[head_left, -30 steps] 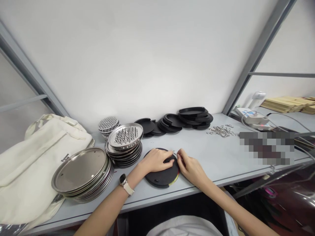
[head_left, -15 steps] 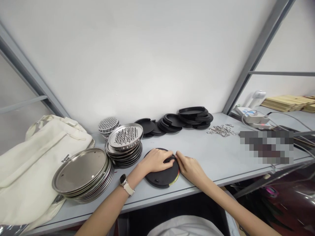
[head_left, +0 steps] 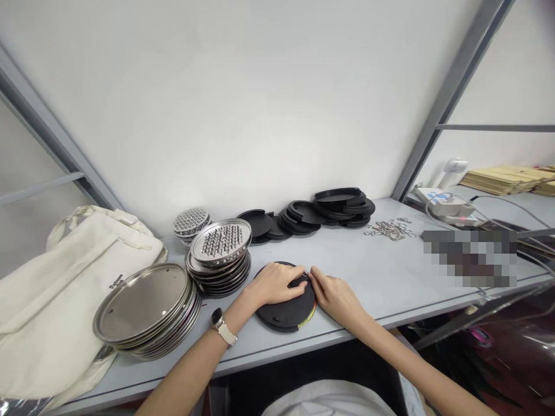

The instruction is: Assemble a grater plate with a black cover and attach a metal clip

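A round black disc (head_left: 288, 312) lies flat on the grey table near its front edge, with a yellow, green and red strip showing at its lower right rim. My left hand (head_left: 278, 283) rests over its upper part, fingers bent around the far right rim and thumb on the surface. At that rim my right hand (head_left: 332, 292) pinches a small shiny metal piece (head_left: 306, 274), mostly hidden by the fingertips. The two hands nearly touch there. To the left stands a stack of round metal grater plates (head_left: 222, 240).
Black round covers (head_left: 306, 212) are piled along the wall. Loose metal clasps (head_left: 391, 229) lie to their right. A stack of larger round metal plates (head_left: 143, 303) and a cream bag (head_left: 82, 277) fill the left. White devices (head_left: 442, 202) with cables stand at right.
The view has shifted very slightly. Both hands keep almost the same place on the black disc, with only a tiny movement of the fingers at its rim.
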Tool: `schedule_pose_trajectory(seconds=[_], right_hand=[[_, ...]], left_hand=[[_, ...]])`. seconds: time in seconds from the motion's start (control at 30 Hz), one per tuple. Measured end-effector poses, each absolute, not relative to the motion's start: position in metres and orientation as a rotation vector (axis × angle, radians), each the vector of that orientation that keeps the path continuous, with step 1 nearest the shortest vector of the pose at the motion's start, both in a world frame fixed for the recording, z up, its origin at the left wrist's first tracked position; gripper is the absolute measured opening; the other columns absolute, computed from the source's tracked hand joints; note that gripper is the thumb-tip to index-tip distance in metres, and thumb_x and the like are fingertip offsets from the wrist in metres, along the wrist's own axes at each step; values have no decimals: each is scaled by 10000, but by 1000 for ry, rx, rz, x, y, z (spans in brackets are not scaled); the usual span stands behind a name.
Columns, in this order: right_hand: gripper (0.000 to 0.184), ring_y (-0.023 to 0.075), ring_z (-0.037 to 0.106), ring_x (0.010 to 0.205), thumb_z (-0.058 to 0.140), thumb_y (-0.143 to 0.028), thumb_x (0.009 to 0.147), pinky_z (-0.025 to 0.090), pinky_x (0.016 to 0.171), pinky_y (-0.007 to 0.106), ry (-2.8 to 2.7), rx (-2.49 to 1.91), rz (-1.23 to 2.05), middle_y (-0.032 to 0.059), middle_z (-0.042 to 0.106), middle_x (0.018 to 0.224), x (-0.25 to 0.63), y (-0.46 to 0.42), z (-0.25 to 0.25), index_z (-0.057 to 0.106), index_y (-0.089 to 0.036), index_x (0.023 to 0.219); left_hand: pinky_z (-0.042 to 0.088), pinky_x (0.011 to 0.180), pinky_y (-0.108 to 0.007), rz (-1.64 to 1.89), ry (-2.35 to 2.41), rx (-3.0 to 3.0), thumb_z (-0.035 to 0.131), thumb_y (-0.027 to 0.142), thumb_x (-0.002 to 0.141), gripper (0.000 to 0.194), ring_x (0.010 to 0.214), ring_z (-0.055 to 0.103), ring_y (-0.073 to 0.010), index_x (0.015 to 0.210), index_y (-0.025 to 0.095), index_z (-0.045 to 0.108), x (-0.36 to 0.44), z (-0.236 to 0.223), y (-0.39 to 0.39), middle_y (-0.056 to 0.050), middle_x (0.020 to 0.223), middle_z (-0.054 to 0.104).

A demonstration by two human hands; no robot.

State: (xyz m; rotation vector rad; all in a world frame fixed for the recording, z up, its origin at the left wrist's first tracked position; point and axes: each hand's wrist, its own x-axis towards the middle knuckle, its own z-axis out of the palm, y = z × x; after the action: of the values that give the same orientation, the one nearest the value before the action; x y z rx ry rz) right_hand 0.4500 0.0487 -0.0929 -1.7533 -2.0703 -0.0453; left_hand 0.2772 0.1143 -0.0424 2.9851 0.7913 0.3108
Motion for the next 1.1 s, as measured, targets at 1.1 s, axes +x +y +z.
schedule_pose_trajectory(seconds=[1.1], right_hand=[[198, 162, 579, 500, 360, -254, 920, 238, 506, 255, -2110, -1734, -66, 14, 616, 577, 450, 44, -92, 464, -194, 763]], left_hand=[[282, 557, -257, 341, 774, 2965, 469, 390, 873, 197, 627, 565, -146, 806, 209, 508, 277, -47, 116, 17, 689, 601]])
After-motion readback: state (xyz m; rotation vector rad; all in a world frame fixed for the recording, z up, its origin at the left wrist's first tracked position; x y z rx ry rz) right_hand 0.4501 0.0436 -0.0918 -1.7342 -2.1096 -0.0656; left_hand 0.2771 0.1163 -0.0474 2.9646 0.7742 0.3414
